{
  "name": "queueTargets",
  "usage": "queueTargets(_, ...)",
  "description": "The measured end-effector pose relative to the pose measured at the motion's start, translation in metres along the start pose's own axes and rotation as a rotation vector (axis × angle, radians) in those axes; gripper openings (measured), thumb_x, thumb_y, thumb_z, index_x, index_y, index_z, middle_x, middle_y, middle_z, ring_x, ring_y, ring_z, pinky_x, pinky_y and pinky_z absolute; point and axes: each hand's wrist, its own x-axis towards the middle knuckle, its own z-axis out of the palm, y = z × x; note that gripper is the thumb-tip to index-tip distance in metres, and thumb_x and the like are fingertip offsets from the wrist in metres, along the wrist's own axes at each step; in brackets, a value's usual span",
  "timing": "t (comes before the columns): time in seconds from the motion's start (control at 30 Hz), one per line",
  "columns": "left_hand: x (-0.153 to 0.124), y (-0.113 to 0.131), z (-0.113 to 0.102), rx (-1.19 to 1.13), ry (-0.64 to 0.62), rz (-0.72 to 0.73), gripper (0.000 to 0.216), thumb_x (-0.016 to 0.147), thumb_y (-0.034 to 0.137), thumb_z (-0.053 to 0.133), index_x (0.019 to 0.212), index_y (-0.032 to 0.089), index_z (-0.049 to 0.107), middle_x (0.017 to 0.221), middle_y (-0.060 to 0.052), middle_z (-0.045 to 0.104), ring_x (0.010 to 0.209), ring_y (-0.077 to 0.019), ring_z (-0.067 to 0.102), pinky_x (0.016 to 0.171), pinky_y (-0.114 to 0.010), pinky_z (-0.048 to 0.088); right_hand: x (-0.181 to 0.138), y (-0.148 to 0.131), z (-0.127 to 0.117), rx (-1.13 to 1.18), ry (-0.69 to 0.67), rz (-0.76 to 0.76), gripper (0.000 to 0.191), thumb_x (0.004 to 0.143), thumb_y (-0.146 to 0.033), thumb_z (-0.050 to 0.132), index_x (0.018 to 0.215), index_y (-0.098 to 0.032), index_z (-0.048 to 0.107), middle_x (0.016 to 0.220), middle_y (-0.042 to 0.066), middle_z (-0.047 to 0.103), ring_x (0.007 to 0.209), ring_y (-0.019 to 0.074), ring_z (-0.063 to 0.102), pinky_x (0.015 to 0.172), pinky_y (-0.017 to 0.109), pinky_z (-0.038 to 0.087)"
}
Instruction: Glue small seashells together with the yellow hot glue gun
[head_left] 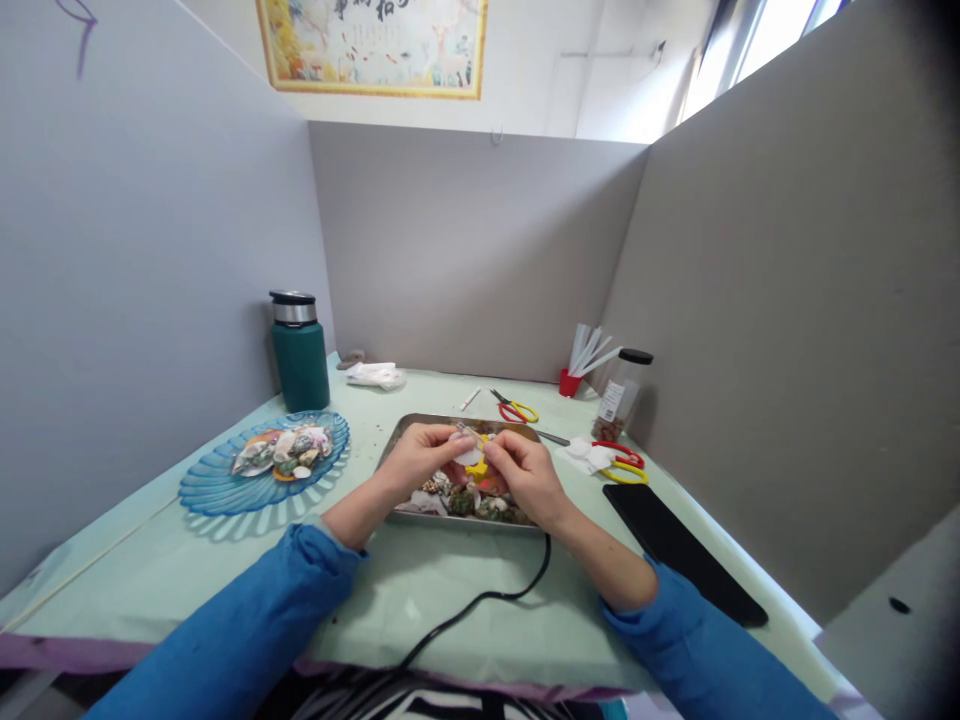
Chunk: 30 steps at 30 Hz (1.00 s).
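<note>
My left hand (421,458) and my right hand (529,474) meet over a metal tray (405,432) that holds several shells (465,500). Both hands are closed in a pinch around a small white shell (471,456), with something yellow (478,468) just beneath it. A thin metal point sticks out above the fingers; which hand holds it I cannot tell. A black cord (480,598) runs from under my right wrist toward the near table edge.
A blue glass plate (217,488) with shells sits left. A green flask (298,350) stands behind it. Red-and-yellow scissors (516,410), a second pair (621,462), a red cup (570,382), a jar (619,396) and a black phone (679,550) lie right. Grey partitions enclose the table.
</note>
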Motion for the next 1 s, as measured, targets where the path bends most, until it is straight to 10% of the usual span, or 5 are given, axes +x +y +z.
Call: queueTargets(1.0,-0.0003,-0.0003,0.0007,-0.188,0.018,-0.038,0.038,0.069,0.041,0.071,0.095,0.013,0.067,0.079,-0.003,0.067,0.054,-0.0103,0.059,0.055,-0.024,0.053,-0.0013,0.0023,0.0013,0.012,0.006,0.005,0.03,0.085,-0.046,0.052,0.074,-0.018,0.054,0.061,-0.004,0.047,0.049,0.0084,0.045,0.044,0.019,0.047)
